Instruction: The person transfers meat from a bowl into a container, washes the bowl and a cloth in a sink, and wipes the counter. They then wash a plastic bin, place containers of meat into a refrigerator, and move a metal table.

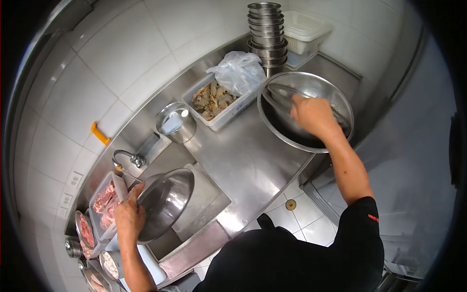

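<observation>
My left hand (130,214) grips the rim of a metal bowl (168,202), which is tilted over the sink (199,194). At the right, my right hand (314,116) reaches into a large steel basin (287,141) with its fingers curled; what they hold, if anything, is hidden. Long dark shapes, perhaps fish, lie in the basin beside the hand, with some foam near them. Left of the basin is a plastic tub (219,120) of brownish pieces, partly covered by a clear plastic bag (238,72).
A stack of steel containers (266,36) and a white basket (304,31) stand at the back. A steel pot (176,131) is near the faucet (129,158). Trays of raw meat (106,204) line the left. The counter's front edge (277,194) faces my body.
</observation>
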A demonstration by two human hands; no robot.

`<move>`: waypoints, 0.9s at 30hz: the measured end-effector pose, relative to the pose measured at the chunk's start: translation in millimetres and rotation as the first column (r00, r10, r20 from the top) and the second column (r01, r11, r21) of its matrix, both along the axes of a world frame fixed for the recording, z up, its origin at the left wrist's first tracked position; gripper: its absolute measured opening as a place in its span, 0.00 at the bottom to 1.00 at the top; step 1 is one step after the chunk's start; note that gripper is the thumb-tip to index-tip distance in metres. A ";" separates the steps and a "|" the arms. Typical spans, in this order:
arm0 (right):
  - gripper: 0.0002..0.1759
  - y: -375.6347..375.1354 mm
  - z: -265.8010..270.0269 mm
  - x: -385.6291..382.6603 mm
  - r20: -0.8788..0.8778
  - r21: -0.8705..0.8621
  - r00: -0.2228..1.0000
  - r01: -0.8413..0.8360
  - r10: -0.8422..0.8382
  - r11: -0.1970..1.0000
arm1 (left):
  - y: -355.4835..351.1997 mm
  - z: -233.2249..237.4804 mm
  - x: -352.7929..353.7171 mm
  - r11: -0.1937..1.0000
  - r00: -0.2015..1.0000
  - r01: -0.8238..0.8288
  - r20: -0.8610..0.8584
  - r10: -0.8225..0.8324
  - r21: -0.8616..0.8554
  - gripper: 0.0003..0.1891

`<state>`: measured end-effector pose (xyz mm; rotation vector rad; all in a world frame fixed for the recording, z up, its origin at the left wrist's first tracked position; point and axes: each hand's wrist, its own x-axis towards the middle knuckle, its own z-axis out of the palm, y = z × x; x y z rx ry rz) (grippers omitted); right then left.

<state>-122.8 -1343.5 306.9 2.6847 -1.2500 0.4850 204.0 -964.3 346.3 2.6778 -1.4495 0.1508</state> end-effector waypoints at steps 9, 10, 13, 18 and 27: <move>0.24 -49.9 44.2 -32.8 0.433 0.022 0.867 0.263 -0.247 0.964 | 16.6 34.8 15.5 0.932 0.997 -0.029 -0.076 0.002 -0.363 0.31; 0.25 -57.8 49.5 -40.2 0.491 0.055 0.829 0.279 -0.269 0.959 | 16.5 39.0 14.7 0.916 0.992 -0.033 -0.128 -0.020 -0.400 0.31; 0.26 -76.8 59.5 -63.3 0.650 0.122 0.691 0.317 -0.318 0.940 | 8.9 46.5 1.6 0.909 0.991 0.077 -0.072 -0.116 -0.409 0.34; 0.27 -95.1 53.6 -91.4 0.897 0.226 0.297 0.325 -0.326 0.918 | -6.7 52.5 -22.1 0.879 0.982 0.187 0.065 -0.176 -0.438 0.36; 0.25 -87.3 70.7 -116.0 0.973 0.102 0.151 0.395 -0.174 0.913 | -77.5 54.9 7.2 0.625 0.846 -0.198 -0.454 -0.281 -0.755 0.28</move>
